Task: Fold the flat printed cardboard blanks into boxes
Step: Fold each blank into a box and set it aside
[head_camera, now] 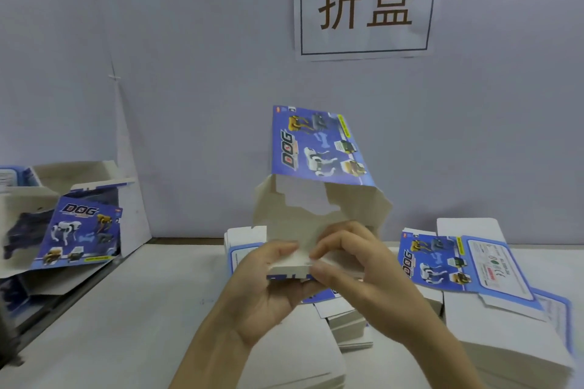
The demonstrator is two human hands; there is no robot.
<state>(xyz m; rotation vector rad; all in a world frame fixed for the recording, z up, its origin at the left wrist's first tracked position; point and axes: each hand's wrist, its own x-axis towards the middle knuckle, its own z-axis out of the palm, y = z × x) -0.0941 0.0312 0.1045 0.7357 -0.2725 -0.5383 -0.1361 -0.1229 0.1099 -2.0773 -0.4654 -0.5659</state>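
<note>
The box (pixel 316 148) is up in the air in the middle, above the table (pixel 126 309), and both hands hold it. It is only half folded. Its blue side, with toy dogs and the word DOG on it, stands up at the top and leans back toward the wall (pixel 189 73). Below that you can see the plain pale inside, with bumpy cut flaps hanging open. The left hand (pixel 268 287) is under the near bottom edge, palm up, with its fingers curled round the edge and its thumb on top. The right hand (pixel 357 265) comes in from the other side with bent fingers and pinches a white flap at that same bottom edge, so the two hands almost touch. On the table to the right lies a pile of blanks (pixel 493 335), mostly white side up. The top blank (pixel 436 262) shows its blue dog picture. More white blanks lie in a small stack (pixel 347 325) right under the hands. Far to the left, another dog box (pixel 79 230) leans at a tilt among white cardboard; that part is blurry. High on the wall hangs a white sign (pixel 366 3) with two big dark characters in a frame.
</note>
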